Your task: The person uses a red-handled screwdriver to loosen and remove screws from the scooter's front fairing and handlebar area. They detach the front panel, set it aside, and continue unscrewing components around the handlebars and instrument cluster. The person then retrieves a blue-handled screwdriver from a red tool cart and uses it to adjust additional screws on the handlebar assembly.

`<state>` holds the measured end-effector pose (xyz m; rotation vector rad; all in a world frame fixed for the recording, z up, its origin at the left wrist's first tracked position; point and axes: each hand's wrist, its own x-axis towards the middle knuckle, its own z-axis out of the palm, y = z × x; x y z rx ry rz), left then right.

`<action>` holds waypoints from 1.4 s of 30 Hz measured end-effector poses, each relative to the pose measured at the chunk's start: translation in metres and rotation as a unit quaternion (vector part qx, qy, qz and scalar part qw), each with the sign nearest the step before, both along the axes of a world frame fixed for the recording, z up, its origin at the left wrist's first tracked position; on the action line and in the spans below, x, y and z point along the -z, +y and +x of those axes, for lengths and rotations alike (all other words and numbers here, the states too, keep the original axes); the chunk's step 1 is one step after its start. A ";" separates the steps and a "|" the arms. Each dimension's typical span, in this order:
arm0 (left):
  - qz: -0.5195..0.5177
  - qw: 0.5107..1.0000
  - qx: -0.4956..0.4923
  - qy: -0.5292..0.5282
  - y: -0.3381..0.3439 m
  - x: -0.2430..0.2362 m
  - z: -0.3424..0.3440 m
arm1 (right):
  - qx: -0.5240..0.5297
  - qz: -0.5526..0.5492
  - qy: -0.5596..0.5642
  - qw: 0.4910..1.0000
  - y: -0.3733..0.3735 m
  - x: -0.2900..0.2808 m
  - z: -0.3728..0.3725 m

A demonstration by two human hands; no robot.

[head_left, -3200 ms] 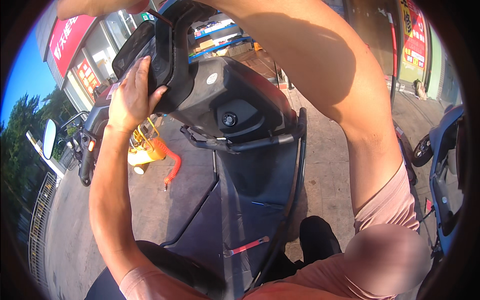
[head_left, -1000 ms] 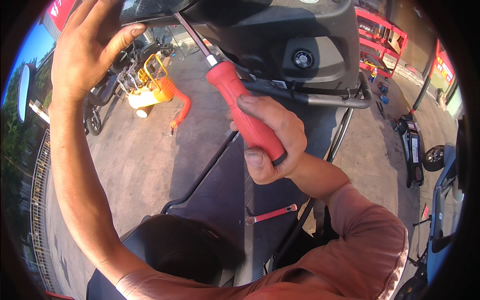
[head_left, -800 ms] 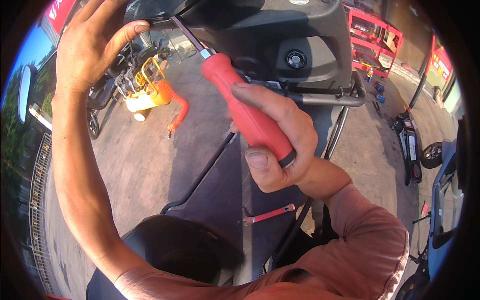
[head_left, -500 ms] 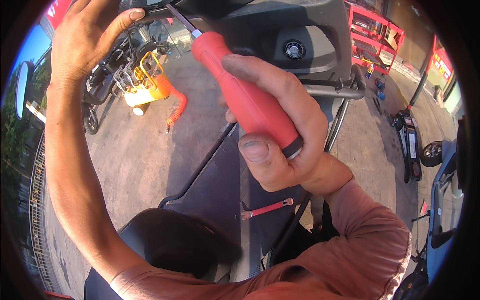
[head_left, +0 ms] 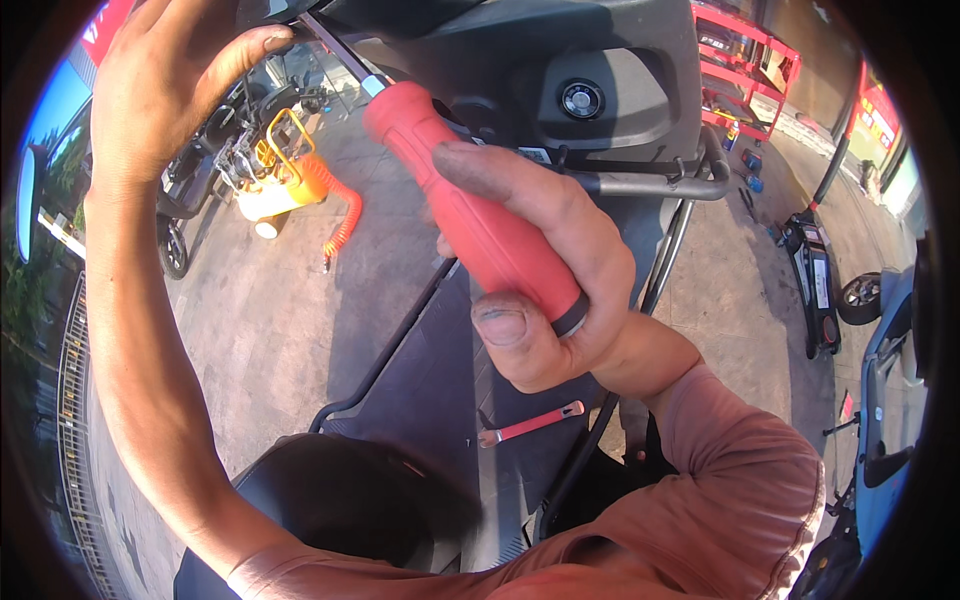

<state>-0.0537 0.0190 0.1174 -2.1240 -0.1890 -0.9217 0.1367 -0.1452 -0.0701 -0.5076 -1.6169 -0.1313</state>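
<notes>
In my right hand (head_left: 560, 250) is a screwdriver (head_left: 470, 210) with a thick red handle and black end cap, the fingers closed around it. Its flat metal shaft runs up and left, to the edge of a dark plastic panel (head_left: 450, 50) on a vehicle. The very tip is hard to make out against that edge. My left hand (head_left: 155, 90) is raised at the upper left, thumb stretched out along the panel's edge and apart from the other fingers. Those fingertips are cut off by the top of the picture.
A red-handled tool (head_left: 535, 424) lies on the dark footboard (head_left: 420, 370) below my hands. A yellow air compressor (head_left: 285, 190) with a coiled orange hose stands on the floor at left. At right are a red tool cart (head_left: 750, 60), a black floor jack (head_left: 812, 280) and a blue vehicle (head_left: 885, 400).
The screwdriver and my right hand have shifted slightly left and down, along with a small shift of the whole view. My left hand keeps its pose by the panel edge.
</notes>
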 end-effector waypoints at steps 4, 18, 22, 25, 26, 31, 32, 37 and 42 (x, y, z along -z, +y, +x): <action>0.062 0.997 -0.030 -0.025 0.017 -0.002 0.000 | 0.020 0.032 -0.015 0.999 0.013 0.012 0.007; 0.030 0.998 -0.053 0.000 0.012 -0.007 -0.010 | -0.112 0.033 0.102 0.988 0.040 0.068 0.004; -0.004 0.996 -0.090 0.006 0.006 -0.017 -0.028 | -0.134 0.011 0.087 0.987 0.046 0.055 0.003; -0.013 0.992 -0.122 0.003 0.006 -0.021 -0.037 | -0.143 0.010 0.095 0.985 0.051 0.050 -0.003; -0.021 0.992 -0.127 0.006 0.006 -0.023 -0.039 | -0.146 0.013 0.100 0.984 0.053 0.050 -0.006; -0.027 0.992 -0.122 -0.010 0.008 -0.021 -0.040 | -0.165 0.015 0.119 0.979 0.068 0.058 -0.019; -0.032 0.993 -0.116 -0.021 0.008 -0.020 -0.040 | -0.174 0.022 0.127 0.976 0.071 0.060 -0.023; -0.040 0.996 -0.069 -0.034 0.011 -0.014 -0.039 | -0.206 0.041 0.172 0.963 0.078 0.069 -0.041; -0.042 0.995 -0.079 -0.038 0.014 -0.013 -0.041 | -0.197 0.043 0.151 0.968 0.085 0.076 -0.047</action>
